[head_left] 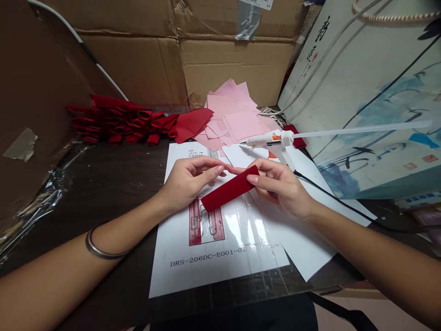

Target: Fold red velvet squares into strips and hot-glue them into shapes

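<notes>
My right hand [284,186] pinches one end of a dark red strip [229,189] between thumb and fingers. The strip looks like folded fabric or felt and slants down to the left over a printed sheet [165,278]. My left hand [193,179] is closed in a loose pinch just above the strip. Its fingertips meet the right index finger, and what lies between them, if anything, is hidden. Behind the right hand a white hot glue gun [268,139] rests on the papers, with a long clear glue stick [361,128] sticking out of its back.
Folded red pieces [120,122] are lined up at the back left. Pink squares [237,115] lie heaped at the back centre, beside small metal clips [275,115]. A black cord [330,197] runs right. Cardboard boxes [234,69] and a white painted bag [372,92] wall in the table.
</notes>
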Demonstrator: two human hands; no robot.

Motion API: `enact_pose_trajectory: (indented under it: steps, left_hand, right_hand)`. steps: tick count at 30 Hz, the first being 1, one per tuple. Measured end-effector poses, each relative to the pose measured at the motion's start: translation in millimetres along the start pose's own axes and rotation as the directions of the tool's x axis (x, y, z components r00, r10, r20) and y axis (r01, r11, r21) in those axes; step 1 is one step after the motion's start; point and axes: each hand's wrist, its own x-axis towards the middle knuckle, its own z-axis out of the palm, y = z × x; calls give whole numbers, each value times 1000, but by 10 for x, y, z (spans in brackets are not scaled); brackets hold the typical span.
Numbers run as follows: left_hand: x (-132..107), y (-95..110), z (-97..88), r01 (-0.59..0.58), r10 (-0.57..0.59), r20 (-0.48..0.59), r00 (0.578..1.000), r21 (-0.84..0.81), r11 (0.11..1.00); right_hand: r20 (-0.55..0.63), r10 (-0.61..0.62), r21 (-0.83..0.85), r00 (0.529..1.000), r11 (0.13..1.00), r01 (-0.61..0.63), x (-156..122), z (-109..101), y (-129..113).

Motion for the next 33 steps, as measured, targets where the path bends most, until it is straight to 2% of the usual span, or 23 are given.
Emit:
enact_pose_trajectory:
  steps: [7, 19, 27, 29, 33]
  left_hand:
    - [6, -11, -24, -26, 27, 44, 999, -34, 999]
    - [18, -14, -23, 14, -17, -50, 999, -65, 998]
    - [47, -79, -40, 20, -40, -150, 988, -131, 991]
    - [44, -76, -42, 25, -46, -127, 991, -162, 987]
    - [18, -28, -38, 74, -71, 26, 997, -118, 990]
  right_hand:
    - [-14, -10, 3, 1000, 1000, 10, 0, 14, 0]
    - [-80, 12, -16, 997, 1000, -13, 5, -22, 24]
    - [-236, 35, 41, 971, 999, -26, 43, -23, 25]
    - [-276, 38, 48, 960, 999, -26, 46, -16, 17]
    - [-316, 34, 33, 948, 999, -25, 47, 8, 10]
